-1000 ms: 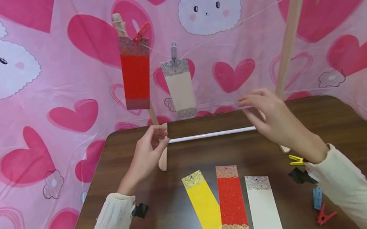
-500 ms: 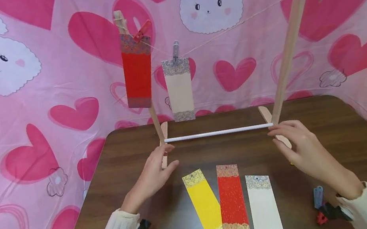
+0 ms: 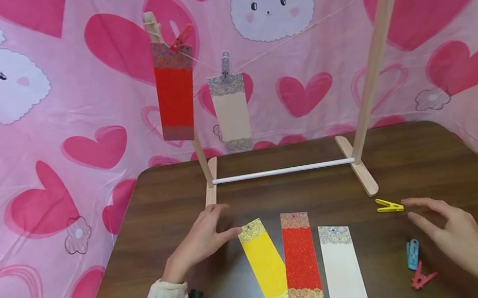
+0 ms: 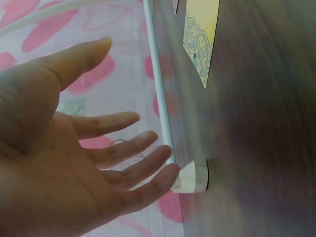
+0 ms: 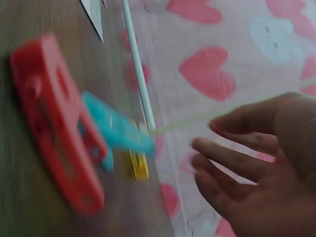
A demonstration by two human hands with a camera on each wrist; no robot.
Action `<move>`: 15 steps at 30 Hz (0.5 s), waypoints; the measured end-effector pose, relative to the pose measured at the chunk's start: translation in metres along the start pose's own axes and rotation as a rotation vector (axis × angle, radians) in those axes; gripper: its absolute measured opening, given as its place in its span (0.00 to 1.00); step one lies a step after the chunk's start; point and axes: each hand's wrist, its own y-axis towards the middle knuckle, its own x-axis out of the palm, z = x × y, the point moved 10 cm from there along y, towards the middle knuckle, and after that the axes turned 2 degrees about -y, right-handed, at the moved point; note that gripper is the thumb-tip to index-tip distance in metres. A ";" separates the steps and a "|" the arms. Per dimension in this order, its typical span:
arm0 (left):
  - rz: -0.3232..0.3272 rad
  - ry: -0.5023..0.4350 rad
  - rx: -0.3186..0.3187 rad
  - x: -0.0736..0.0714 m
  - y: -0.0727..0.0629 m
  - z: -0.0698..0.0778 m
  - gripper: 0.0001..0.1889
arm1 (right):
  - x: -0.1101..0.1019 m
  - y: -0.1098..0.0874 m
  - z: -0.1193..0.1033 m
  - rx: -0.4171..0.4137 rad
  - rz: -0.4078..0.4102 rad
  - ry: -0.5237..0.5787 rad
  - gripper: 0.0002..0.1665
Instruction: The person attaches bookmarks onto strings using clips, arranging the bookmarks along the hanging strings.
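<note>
I see the yellow clip lying crosswise on the table, just left of the right hand, whose fingers are parted and empty. The left hand, also spread and empty, is farther off.

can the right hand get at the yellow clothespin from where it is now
Most likely yes: the right hand has its fingertips right by the yellow clothespin, with nothing visible between them; the blue clothespin lies nearer the person, out of the way.
</note>
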 end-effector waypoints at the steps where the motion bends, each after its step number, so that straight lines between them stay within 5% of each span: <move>1: -0.011 0.011 -0.006 0.003 0.001 0.000 0.38 | 0.001 -0.003 0.007 0.011 -0.029 -0.009 0.15; 7: -0.100 0.103 0.042 0.025 0.008 0.012 0.39 | 0.017 -0.018 0.036 0.011 -0.203 0.048 0.16; 15: -0.134 0.168 0.034 0.041 0.009 0.022 0.42 | 0.037 -0.034 0.037 -0.070 -0.418 0.163 0.22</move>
